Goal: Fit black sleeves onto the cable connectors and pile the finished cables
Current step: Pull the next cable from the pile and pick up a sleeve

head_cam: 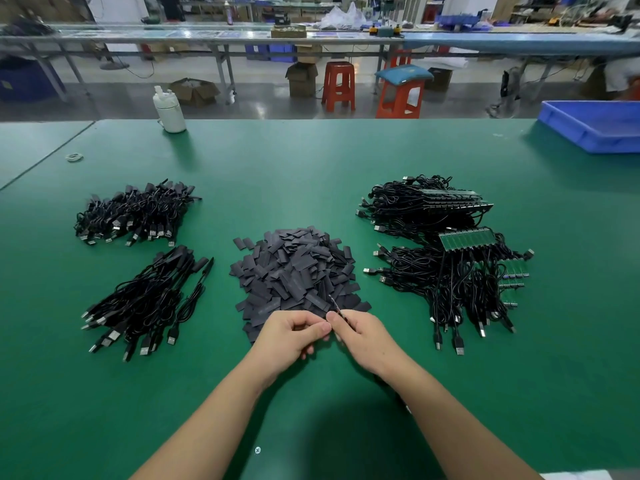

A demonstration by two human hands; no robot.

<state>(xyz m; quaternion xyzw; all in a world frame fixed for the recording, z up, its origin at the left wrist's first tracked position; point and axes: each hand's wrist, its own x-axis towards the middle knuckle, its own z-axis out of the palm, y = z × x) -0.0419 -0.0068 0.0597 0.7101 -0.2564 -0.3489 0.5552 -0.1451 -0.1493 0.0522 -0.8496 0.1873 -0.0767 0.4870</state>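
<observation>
Head view: two sleeved piles (138, 216) lie finished on the desk (311, 161), many bare cables (450, 271) wait, while both hands' grips, left hand (294, 336) and right hand (363, 336), pinch something small I can't identify.

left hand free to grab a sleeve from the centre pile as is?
Probably yes. The left hand sits at the near edge of the pile of black sleeves, with nothing between them. Its fingers are curled, pinching something small against the right hand, so it may need to let go first.
</observation>
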